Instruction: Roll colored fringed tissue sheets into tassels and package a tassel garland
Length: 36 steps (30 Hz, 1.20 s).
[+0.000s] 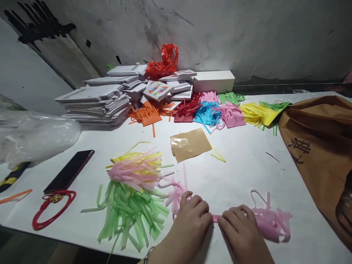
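Observation:
A length of pink fringed tissue paper (272,222) lies across the table front, its middle rolled into a narrow strip. My left hand (191,218) is closed over the strip's left part, with loose pink fringe sticking out beyond the fingers. Close beside it, my right hand (240,227) presses down on the strip with curled fingers. A short bit of the strip shows between the two hands. To the left of my left hand lie a green tissue fringe (129,211) and, above it, a pink and yellow fringe (137,170).
A folded brown paper (191,143) lies mid-table. Coloured fringe bundles (206,112) line the back, before stacked white packets (96,104), a white box (214,81) and a red plastic bag (163,64). A phone (70,172) with red cord lies left; a brown bag (316,146) stands right.

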Each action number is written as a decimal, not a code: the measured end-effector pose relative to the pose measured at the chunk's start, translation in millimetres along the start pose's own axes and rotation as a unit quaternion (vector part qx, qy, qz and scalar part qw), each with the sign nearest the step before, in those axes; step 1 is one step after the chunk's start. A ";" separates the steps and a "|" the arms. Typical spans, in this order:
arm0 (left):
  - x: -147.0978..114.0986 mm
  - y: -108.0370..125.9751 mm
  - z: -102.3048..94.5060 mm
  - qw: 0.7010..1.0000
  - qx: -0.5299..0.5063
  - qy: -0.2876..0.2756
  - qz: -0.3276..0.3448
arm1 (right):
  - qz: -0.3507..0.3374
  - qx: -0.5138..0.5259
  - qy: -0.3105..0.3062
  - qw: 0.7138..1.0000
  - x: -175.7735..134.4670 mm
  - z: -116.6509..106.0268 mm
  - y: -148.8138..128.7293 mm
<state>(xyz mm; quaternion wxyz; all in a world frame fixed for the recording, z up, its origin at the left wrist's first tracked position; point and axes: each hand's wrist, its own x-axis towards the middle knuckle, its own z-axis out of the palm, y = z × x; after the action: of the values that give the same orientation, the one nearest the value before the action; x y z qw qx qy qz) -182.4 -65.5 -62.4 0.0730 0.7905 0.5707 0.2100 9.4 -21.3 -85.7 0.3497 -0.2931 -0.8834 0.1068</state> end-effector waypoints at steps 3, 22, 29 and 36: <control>3.6 1.7 -5.1 1.000 0.009 -0.019 0.005 | 0.032 0.037 0.002 0.999 1.6 3.4 -0.2; -1.6 5.0 5.4 0.998 -0.061 0.009 -0.029 | 0.013 -0.025 0.020 0.999 -37.1 -24.1 16.0; 9.4 18.8 3.0 0.995 -0.015 -0.045 -0.087 | 0.140 -0.060 0.036 0.988 -25.8 -18.4 1.7; 21.4 19.3 -1.7 0.988 0.105 -0.102 -0.050 | 0.200 -0.093 0.013 0.975 -20.4 -17.5 -0.2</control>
<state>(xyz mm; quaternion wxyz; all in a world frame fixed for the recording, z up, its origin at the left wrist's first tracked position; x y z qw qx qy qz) -160.7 -52.3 -48.6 0.0583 0.7818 0.6175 0.0633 33.2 -33.8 -84.1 0.3035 -0.4966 -0.8084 0.0881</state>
